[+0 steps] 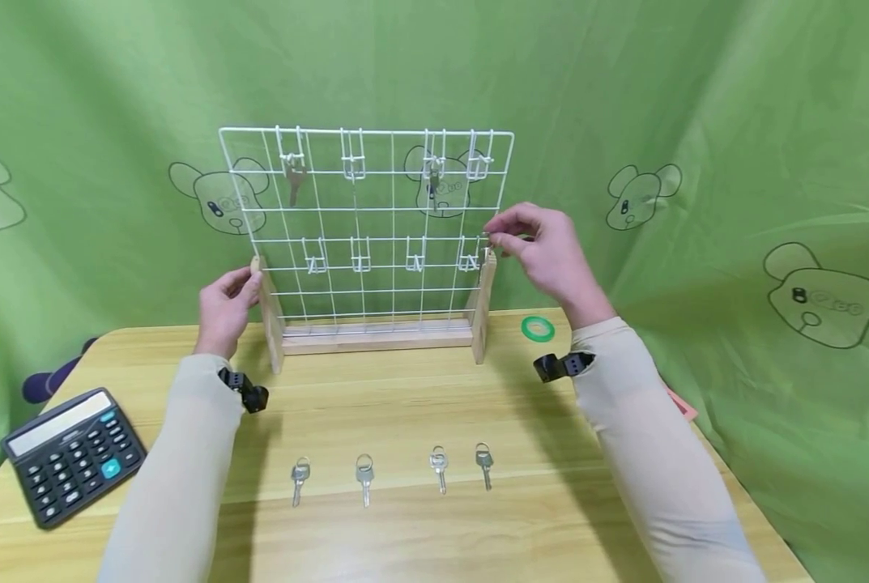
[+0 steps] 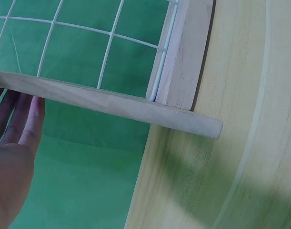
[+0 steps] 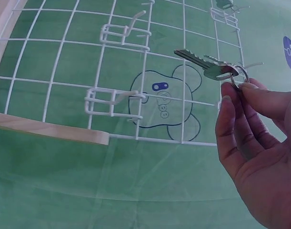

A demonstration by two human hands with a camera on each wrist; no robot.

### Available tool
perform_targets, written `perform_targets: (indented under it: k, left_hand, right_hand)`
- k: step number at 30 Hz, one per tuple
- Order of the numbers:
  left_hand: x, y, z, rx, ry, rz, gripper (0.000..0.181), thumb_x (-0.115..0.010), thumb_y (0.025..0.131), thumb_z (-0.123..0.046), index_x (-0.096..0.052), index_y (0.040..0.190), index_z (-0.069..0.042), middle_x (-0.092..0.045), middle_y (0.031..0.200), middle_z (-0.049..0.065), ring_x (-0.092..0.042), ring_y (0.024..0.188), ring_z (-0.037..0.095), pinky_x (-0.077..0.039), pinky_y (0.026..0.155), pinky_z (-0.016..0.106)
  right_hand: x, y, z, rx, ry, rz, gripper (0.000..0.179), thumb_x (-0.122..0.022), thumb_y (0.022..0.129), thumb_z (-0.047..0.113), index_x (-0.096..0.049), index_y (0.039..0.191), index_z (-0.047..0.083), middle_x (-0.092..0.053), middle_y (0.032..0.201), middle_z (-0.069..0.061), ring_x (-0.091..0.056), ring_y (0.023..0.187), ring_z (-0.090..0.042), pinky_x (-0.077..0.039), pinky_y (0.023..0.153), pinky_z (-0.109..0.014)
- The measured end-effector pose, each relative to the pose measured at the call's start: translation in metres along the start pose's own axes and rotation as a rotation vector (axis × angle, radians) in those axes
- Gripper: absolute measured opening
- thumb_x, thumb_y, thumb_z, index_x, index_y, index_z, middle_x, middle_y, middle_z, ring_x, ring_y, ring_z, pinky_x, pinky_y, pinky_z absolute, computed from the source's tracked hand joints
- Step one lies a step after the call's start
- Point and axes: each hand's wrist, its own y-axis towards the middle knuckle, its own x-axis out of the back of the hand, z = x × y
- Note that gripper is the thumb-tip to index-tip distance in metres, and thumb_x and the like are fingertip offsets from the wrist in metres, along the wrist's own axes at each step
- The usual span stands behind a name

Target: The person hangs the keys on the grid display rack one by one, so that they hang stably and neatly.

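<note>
keys (image 3: 218,72) — pinched in right hand (image 1: 545,248) — well apart from left hand (image 1: 224,312)

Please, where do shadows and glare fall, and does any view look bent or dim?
Head view: shadows lie beside the sleeves on the table, pale glare near the bottom; left wrist view: another shadow on the table, grid wires bow, probably lens distortion; right wrist view: dimmer than the head view, but the key shows clearly.
</note>
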Motion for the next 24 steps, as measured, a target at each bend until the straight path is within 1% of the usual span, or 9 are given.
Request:
perform_targets:
  k: [2, 4, 9, 16, 24]
  left_hand:
    - [0.000, 0.001, 0.000, -0.001, 0.009, 0.001, 0.052, -0.063, 0.096, -0.031, -0.052, 0.138, -0.001, -0.055, 0.135, 0.019, -0.056, 0.118, 0.026, -0.052, 0.095, 0.023]
    - [-0.001, 0.001, 0.001, -0.002, 0.010, -0.001, 0.052, -0.063, 0.096, -0.031, -0.053, 0.137, -0.001, -0.055, 0.135, 0.019, -0.057, 0.117, 0.026, -0.052, 0.095, 0.023]
    - [0.000, 0.001, 0.001, 0.000, 0.006, 0.002, 0.051, -0.063, 0.096, -0.030, -0.053, 0.137, -0.001, -0.056, 0.134, 0.019, -0.057, 0.117, 0.025, -0.052, 0.095, 0.024]
    - [0.000, 0.000, 0.000, 0.007, 0.011, 0.008, 0.052, -0.063, 0.096, -0.031, -0.052, 0.138, -0.002, -0.055, 0.136, 0.018, -0.056, 0.118, 0.026, -0.051, 0.097, 0.025]
    - [-0.001, -0.001, -0.001, 0.013, 0.009, -0.003, 0.051, -0.062, 0.097, -0.030, -0.052, 0.138, -0.002, -0.055, 0.135, 0.018, -0.056, 0.117, 0.025, -0.052, 0.096, 0.024]
  right_hand:
    - [0.002, 0.001, 0.002, 0.011, -0.007, -0.009, 0.015, -0.066, 0.094, 0.004, -0.070, 0.108, 0.005, -0.068, 0.103, -0.007, -0.063, 0.089, -0.029, -0.055, 0.073, -0.028]
    - [0.003, 0.003, 0.005, 0.023, -0.011, -0.020, 0.015, -0.066, 0.093, 0.004, -0.070, 0.108, 0.004, -0.068, 0.102, -0.007, -0.062, 0.088, -0.027, -0.055, 0.072, -0.028]
    - [0.007, 0.011, 0.013, 0.051, 0.023, -0.067, 0.015, -0.066, 0.093, 0.001, -0.069, 0.108, 0.001, -0.067, 0.101, -0.009, -0.062, 0.085, -0.022, -0.056, 0.074, -0.026]
    - [0.010, 0.020, 0.024, 0.075, 0.084, -0.132, 0.014, -0.065, 0.092, -0.003, -0.068, 0.106, -0.003, -0.066, 0.102, -0.013, -0.064, 0.083, -0.022, -0.059, 0.074, -0.026]
    - [0.013, 0.029, 0.035, 0.093, 0.108, -0.191, 0.014, -0.066, 0.092, -0.003, -0.069, 0.105, -0.002, -0.066, 0.101, -0.011, -0.063, 0.082, -0.021, -0.058, 0.076, -0.027]
